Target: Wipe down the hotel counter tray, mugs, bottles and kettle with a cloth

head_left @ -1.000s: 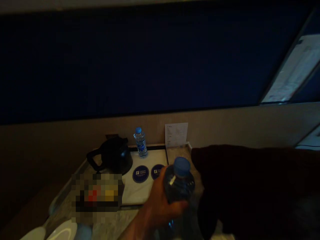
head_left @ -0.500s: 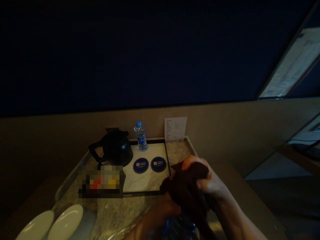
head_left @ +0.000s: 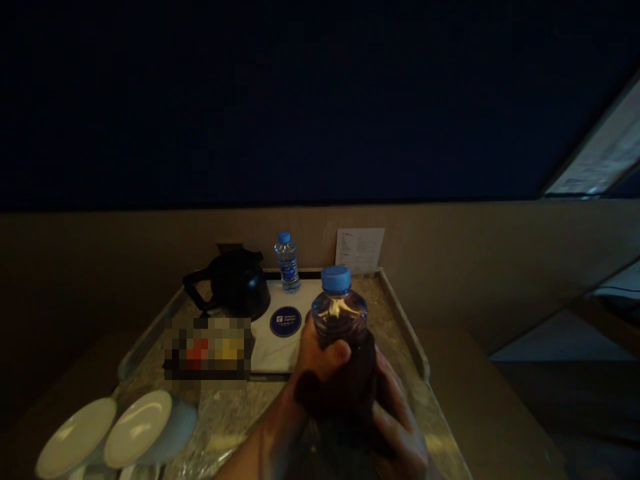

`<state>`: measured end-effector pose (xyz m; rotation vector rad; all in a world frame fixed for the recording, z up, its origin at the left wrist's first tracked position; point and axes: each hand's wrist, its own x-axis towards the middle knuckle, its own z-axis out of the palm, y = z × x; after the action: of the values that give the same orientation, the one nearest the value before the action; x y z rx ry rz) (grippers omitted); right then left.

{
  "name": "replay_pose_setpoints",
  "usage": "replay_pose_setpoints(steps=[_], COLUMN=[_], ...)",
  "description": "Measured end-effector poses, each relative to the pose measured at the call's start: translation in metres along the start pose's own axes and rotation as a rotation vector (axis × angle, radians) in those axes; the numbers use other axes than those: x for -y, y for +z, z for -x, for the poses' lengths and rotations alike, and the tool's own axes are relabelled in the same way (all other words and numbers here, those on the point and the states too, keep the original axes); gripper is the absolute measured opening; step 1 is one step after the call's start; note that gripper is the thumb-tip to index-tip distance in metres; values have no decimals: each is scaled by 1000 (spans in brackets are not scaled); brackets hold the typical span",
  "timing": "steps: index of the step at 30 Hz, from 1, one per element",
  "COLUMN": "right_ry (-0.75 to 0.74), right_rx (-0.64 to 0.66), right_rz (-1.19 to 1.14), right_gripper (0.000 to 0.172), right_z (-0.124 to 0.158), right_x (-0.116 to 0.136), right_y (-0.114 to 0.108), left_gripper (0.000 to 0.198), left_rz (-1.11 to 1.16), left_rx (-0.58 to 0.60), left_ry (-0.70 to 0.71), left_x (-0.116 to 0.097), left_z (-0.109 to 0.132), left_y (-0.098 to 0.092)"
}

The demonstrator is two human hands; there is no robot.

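Observation:
A clear plastic water bottle (head_left: 339, 312) with a blue cap stands upright between my hands, close to the camera. My left hand (head_left: 320, 357) is wrapped round its side, thumb across the front. A dark brown cloth (head_left: 345, 387) lies against the bottle's lower part and covers much of it. With its fingers closed on that cloth, my right hand (head_left: 397, 417) presses it to the bottle's right side. Behind them, a round blue coaster (head_left: 285, 321) lies on a white tray (head_left: 273, 360); a second coaster is mostly hidden by the bottle.
A black kettle (head_left: 237, 283) stands at the back left, beside a smaller water bottle (head_left: 288, 263). A printed card (head_left: 359, 250) leans on the wall. Two white cups (head_left: 140, 430) lie upside down at the front left, near a blurred-out box (head_left: 210, 350). A raised rim (head_left: 405, 327) edges the counter.
The water bottle has come up into view, upright between my hands. My left hand now grips it, and the cloth has moved from above down onto its side with my right hand.

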<state>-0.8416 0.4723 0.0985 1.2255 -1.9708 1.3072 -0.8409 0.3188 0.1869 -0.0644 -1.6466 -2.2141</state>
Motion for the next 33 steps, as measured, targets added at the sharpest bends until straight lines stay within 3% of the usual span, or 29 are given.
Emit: replay_pose_setpoints(steps=[3,6,9,14,18,20,24,26,28,29,31,33], right_ry=[53,99,243,665,721,710,830,814,682,586,403,349], right_rx=[180,219,192,190,288,157,-255,-328,-257,-166,151,349], right_rz=[-21,-19,-55,-77,-109,-165,-161,-113,29,136,430,527], right_gripper=[67,64,57,37,43,51,55,49,42,40,45,50], right_z=[13,17,18,30,29,19,-17,-45,-82,-102,-140,-167], right_x=[1,7,10,-10,-38,-46,-52,-61,-77,-87,-107,-124], right_y=[-18,-33,-35,-36,-59,-75,-93,-84,-60,-43,2,52], left_gripper=[71,63,66,62,64,65,63,63,63,63,65,66], left_rz=[122,305,370,203,151,133,76,20,-88,-152,-271,-319], left_rx=[8,-65,-72,3,-46,-183,-462,-473,-444,-430,-417,-509], left_ry=[103,135,45,-23,33,154,312,271,211,185,136,122], left_x=[-19,-27,-13,18,6,-7,-19,-11,0,5,10,9], left_z=[1,0,-1,5,4,3,19,38,59,68,84,95], left_y=[-4,-3,4,8,-7,-21,-56,-73,-87,-91,-96,-95])
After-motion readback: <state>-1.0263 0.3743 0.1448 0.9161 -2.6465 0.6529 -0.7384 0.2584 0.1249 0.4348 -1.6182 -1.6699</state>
